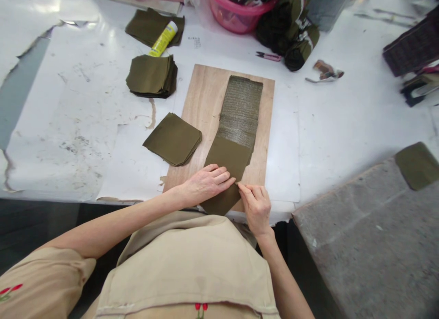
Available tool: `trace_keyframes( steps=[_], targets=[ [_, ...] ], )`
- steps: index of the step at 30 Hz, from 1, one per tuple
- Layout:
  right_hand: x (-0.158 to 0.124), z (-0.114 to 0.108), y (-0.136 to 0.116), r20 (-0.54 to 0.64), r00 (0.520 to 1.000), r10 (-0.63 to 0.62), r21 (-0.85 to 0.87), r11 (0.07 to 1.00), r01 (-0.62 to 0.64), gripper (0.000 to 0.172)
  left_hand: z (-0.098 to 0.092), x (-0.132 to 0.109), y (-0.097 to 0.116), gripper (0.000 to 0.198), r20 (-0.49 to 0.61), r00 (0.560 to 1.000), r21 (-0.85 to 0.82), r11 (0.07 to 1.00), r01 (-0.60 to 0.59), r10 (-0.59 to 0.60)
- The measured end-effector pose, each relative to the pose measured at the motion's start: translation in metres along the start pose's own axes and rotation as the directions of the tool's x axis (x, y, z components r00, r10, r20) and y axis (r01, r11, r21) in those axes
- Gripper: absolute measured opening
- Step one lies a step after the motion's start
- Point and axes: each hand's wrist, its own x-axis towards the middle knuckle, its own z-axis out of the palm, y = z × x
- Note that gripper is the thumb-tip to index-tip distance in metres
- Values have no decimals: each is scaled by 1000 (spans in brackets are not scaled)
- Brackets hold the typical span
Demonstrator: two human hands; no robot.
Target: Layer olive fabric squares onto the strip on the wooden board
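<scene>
A long olive-green fabric strip [229, 159] lies on a wooden board [202, 104]; its far half shows a shiny ribbed backing [241, 109]. My left hand [207, 182] lies flat on the strip's near end, fingers stretched out and pressing it down. My right hand [255, 205] pinches the strip's right edge next to the left fingertips. A small stack of olive fabric squares [173, 139] rests at the board's left edge.
Another olive stack [152, 75] and a yellow glue tube [163, 39] sit farther back left. A pink basin [240, 12], dark fabric rolls [291, 30] and pink snips [269, 56] are behind the board. A grey slab [370, 236] with an olive piece [416, 164] is at right.
</scene>
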Motion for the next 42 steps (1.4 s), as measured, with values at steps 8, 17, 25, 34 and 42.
trace_keyframes(
  steps=[8,17,25,34,42],
  targets=[
    [-2,0,2,-7,1000,-26,-16,1000,26,27,-3,1,-2,31,14,1000,15,1000,-9,9],
    [-8,-2,4,40,999,-36,-41,998,38,32,-3,0,0,31,-6,1000,0,1000,-11,11],
    [-9,-4,5,22,999,-48,-60,997,49,28,-2,0,2,36,28,999,30,999,-29,28],
    [-13,-7,4,12,999,-42,-76,996,42,29,0,-2,5,44,20,999,44,999,-32,31],
    [-20,-8,4,18,1000,-24,-123,992,26,31,1,-1,8,41,-7,999,70,997,-33,34]
  ],
)
